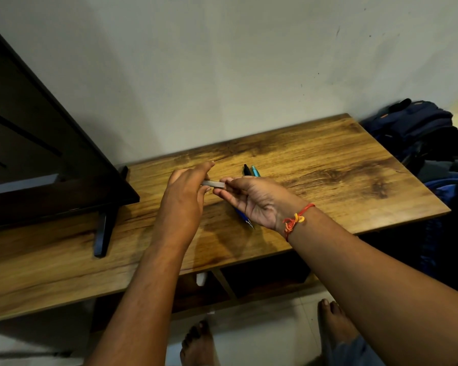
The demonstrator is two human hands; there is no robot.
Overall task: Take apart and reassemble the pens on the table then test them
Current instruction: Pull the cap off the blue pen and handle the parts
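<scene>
Over the middle of the bench [328,159], both hands hold one grey pen [213,184] roughly level, lifted clear of the wood; left hand [183,196] has thumb and fingers curled round one end; right hand [257,202] pinches the other end in its fingertips, palm turned up. Opposed grips on the two ends read to me as a set-up for twisting or pulling the barrel, either apart or back together; can't tell which, no seam visible, and the shot is soft there.

Other pens lie within reach but outside the working gap: black pen [247,170] and teal pen [255,171] side by side at 1 o'clock from the held one, only their far ends showing past the right hand; blue pen [245,219] at 5 o'clock, flat on the bench, mostly hidden under the right hand, metal tip toward the near edge.

TV [37,154] at 9 o'clock, its stand foot [103,233] on the bench well apart from the work; backpack [413,128] beyond the bench end at 2 o'clock.

My guess at risk: working in the air, a loose inner part could drop and roll.
</scene>
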